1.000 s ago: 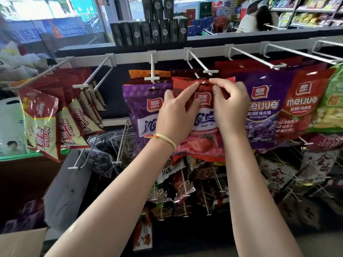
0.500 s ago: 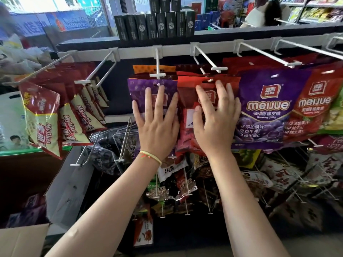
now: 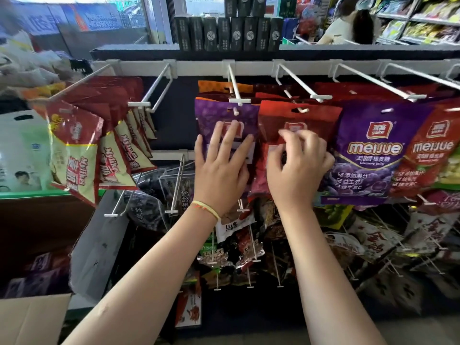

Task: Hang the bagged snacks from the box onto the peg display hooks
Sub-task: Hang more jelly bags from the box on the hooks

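Note:
A red snack bag [image 3: 276, 118] hangs from a white peg hook [image 3: 302, 110] in the top row, between a purple bag [image 3: 211, 115] on its own hook [image 3: 235, 111] and a purple Meijue bag [image 3: 373, 150]. My left hand [image 3: 221, 168] lies flat with straight, spread fingers on the front of the purple bag. My right hand [image 3: 298, 165] is in front of the red bag, its fingers loosely curled and holding nothing. The open cardboard box [image 3: 29, 317] sits at the bottom left with purple bags [image 3: 37, 277] inside.
An empty double hook [image 3: 154, 90] juts out left of the purple bag. Red and cream bags [image 3: 74, 155] hang further left. Lower rows hold several dark snack packs [image 3: 239, 250]. Black cartons [image 3: 229, 33] line the top shelf. A person [image 3: 348, 26] stands behind.
The red bag went from held at the hook tip to hanging on it. Both hands flattened on the bags, then my right hand's fingers curled in.

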`<state>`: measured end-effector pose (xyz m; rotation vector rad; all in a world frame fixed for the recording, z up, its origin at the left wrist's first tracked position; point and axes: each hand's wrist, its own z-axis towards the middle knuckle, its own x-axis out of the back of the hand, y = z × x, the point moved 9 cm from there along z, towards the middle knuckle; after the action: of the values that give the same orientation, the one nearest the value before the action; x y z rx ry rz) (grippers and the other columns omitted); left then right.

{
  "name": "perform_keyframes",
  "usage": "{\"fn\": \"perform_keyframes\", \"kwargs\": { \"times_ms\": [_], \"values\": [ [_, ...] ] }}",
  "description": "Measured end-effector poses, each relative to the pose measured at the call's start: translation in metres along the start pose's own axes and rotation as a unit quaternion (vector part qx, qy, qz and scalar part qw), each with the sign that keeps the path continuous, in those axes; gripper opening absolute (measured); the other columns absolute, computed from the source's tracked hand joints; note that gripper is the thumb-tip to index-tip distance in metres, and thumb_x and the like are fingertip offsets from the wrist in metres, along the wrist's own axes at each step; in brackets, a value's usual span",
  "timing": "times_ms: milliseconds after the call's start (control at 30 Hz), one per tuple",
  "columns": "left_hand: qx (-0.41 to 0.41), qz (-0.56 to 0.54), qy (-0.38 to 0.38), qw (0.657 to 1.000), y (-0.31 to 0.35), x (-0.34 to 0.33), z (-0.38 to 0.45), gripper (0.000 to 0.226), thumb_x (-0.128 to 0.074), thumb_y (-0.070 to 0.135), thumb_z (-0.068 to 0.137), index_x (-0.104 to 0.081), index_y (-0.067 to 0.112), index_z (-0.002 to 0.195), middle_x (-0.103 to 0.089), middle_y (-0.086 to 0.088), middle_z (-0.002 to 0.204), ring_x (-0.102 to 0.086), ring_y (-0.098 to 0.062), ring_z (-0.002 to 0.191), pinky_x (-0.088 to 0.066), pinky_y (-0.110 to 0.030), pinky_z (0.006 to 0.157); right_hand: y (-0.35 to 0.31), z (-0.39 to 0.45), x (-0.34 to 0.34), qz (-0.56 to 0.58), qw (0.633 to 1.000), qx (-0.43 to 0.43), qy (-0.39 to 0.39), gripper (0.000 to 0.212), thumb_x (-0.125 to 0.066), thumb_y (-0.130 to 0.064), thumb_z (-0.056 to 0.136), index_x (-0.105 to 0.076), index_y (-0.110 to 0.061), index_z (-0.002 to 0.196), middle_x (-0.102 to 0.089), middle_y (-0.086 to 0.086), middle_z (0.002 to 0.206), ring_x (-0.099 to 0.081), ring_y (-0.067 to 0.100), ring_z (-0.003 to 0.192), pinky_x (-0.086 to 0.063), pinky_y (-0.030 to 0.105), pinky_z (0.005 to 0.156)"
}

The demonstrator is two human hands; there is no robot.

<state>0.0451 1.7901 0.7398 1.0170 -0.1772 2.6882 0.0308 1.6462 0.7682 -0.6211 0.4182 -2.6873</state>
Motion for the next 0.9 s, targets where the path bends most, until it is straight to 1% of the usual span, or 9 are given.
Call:
{"fn": "perform_keyframes", "kwargs": {
  "times_ms": [33,100,167,300,367,467,567,667,900],
  "values": [
    [0.001,-0.032,0.007,0.999,-0.005,0.009,-0.008,0.040,-0.052,0.025,0.092,-0.065,0.017,0.129,-0.051,-0.013,0.149,-0.043,-0.035,0.140,-0.038,-0.057,0.109,-0.012,-0.005,0.002,0.041,0.999,0.002,-0.010,0.021,-0.055,-0.014,0.091,-0.072,-0.011,0.103,-0.067,0.005,0.098,-0.061,0.025,0.093,-0.046,0.040,0.080],
    [0.048,-0.090,0.034,0.994,-0.032,0.032,-0.035,0.026,-0.054,0.022,0.087,-0.074,0.011,0.100,-0.071,-0.010,0.114,-0.065,-0.031,0.105,-0.056,-0.043,0.078,-0.041,-0.024,-0.014,0.148,0.981,-0.007,-0.121,0.017,-0.054,-0.012,0.094,-0.070,-0.010,0.098,-0.067,0.001,0.081,-0.061,0.017,0.071,-0.044,0.030,0.061],
    [0.122,-0.122,0.045,0.984,-0.074,0.054,-0.068,0.023,-0.055,0.024,0.087,-0.075,0.014,0.086,-0.072,-0.003,0.079,-0.066,-0.024,0.068,-0.050,-0.032,0.051,-0.081,-0.058,-0.042,0.225,0.928,-0.025,-0.295,0.017,-0.054,-0.015,0.097,-0.071,-0.016,0.101,-0.070,-0.005,0.079,-0.062,0.010,0.065,-0.046,0.029,0.058],
    [0.204,-0.116,0.027,0.972,-0.161,0.086,-0.131,0.025,-0.053,0.029,0.085,-0.076,0.018,0.085,-0.067,0.000,0.063,-0.064,-0.024,0.054,-0.049,-0.031,0.045,-0.182,-0.139,-0.083,0.315,0.766,-0.058,-0.557,0.022,-0.052,-0.016,0.097,-0.066,-0.030,0.090,-0.068,-0.006,0.072,-0.064,0.012,0.059,-0.054,0.036,0.065],
    [0.229,-0.114,0.027,0.966,-0.202,0.107,-0.161,0.026,-0.052,0.029,0.083,-0.076,0.018,0.087,-0.067,0.000,0.064,-0.064,-0.024,0.055,-0.049,-0.030,0.047,-0.234,-0.178,-0.096,0.312,0.692,-0.052,-0.650,0.026,-0.048,-0.013,0.097,-0.066,-0.027,0.085,-0.070,0.004,0.071,-0.063,0.020,0.054,-0.053,0.034,0.056],
    [0.300,-0.099,0.032,0.948,-0.271,0.135,-0.220,0.028,-0.051,0.029,0.083,-0.076,0.018,0.085,-0.070,0.001,0.069,-0.065,-0.020,0.060,-0.049,-0.029,0.053,-0.304,-0.234,-0.110,0.272,0.598,-0.017,-0.754,0.025,-0.046,-0.018,0.101,-0.070,-0.023,0.094,-0.073,0.009,0.075,-0.062,0.022,0.052,-0.044,0.026,0.046],
    [0.397,-0.052,-0.028,0.916,-0.351,0.142,-0.295,0.035,-0.045,0.033,0.085,-0.076,0.018,0.088,-0.073,-0.002,0.077,-0.068,-0.024,0.068,-0.050,-0.030,0.060,-0.369,-0.273,-0.127,0.270,0.583,0.020,-0.766,0.024,-0.045,-0.015,0.099,-0.069,-0.016,0.095,-0.073,0.010,0.077,-0.065,0.021,0.050,-0.046,0.031,0.046],
    [0.466,-0.013,-0.102,0.879,-0.422,0.137,-0.366,0.033,-0.048,0.032,0.084,-0.076,0.016,0.090,-0.074,-0.005,0.090,-0.069,-0.031,0.083,-0.052,-0.036,0.070,-0.421,-0.314,-0.157,0.279,0.581,-0.002,-0.765,0.026,-0.046,-0.017,0.099,-0.068,-0.022,0.086,-0.071,0.006,0.071,-0.066,0.019,0.051,-0.045,0.027,0.043],
    [0.428,0.037,-0.191,0.883,-0.533,0.105,-0.447,0.030,-0.050,0.030,0.084,-0.076,0.014,0.084,-0.073,-0.006,0.087,-0.065,-0.032,0.090,-0.037,-0.041,0.096,-0.463,-0.396,-0.249,0.191,0.604,-0.119,-0.765,0.028,-0.042,-0.014,0.101,-0.064,-0.018,0.083,-0.069,0.010,0.073,-0.063,0.021,0.052,-0.049,0.030,0.048]
  ]
}}
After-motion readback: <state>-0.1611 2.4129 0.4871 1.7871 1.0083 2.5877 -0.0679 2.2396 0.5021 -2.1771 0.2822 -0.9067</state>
